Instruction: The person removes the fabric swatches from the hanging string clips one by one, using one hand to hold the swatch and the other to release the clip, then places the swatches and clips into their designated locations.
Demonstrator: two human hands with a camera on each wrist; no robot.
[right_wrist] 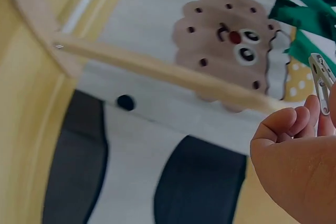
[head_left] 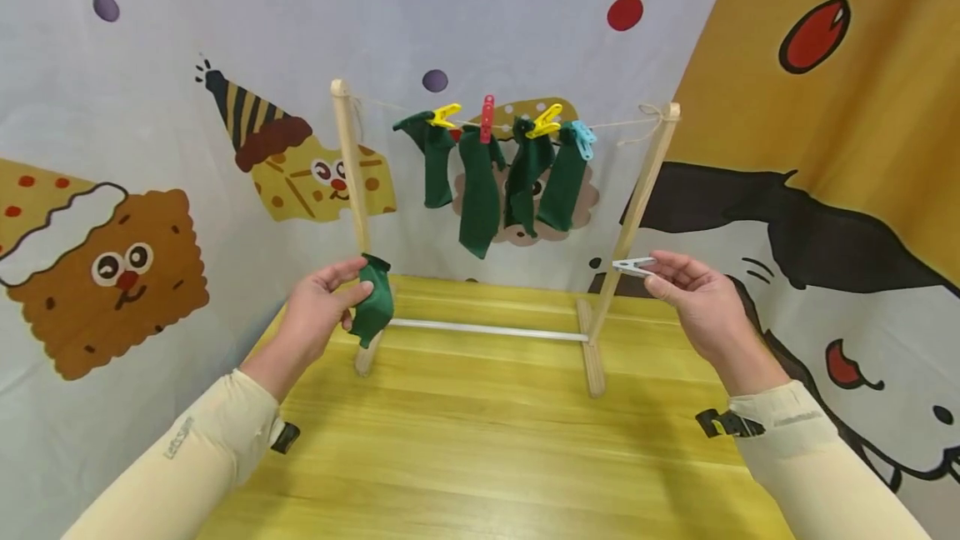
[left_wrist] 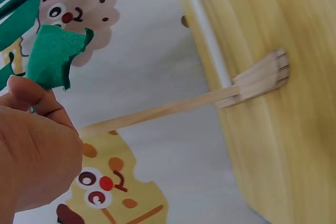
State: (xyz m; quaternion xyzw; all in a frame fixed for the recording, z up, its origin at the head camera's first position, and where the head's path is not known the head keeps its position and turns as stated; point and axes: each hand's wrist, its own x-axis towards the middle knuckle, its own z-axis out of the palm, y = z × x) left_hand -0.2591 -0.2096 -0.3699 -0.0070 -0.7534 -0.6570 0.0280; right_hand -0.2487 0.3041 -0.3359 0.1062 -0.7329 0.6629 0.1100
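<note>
My left hand [head_left: 321, 308] pinches a small green cloth [head_left: 373, 298] by its top, in front of the left post of a wooden drying rack [head_left: 352, 182]. The left wrist view shows the same cloth [left_wrist: 52, 59] above my thumb. My right hand [head_left: 693, 294] holds a white clothespin [head_left: 632, 265] between thumb and fingers, just right of the rack's right post [head_left: 637, 207]. In the right wrist view the clothespin [right_wrist: 321, 80] sticks up past my curled fingers. Several green cloths [head_left: 480, 190] hang from the string, held by yellow, red and blue pegs.
The rack stands on a yellow wooden table [head_left: 487, 440], with a white crossbar [head_left: 487, 329] low between its feet. Cartoon-printed fabric walls [head_left: 112, 190] close in behind and on both sides. String to the right of the blue peg [head_left: 582, 137] is bare.
</note>
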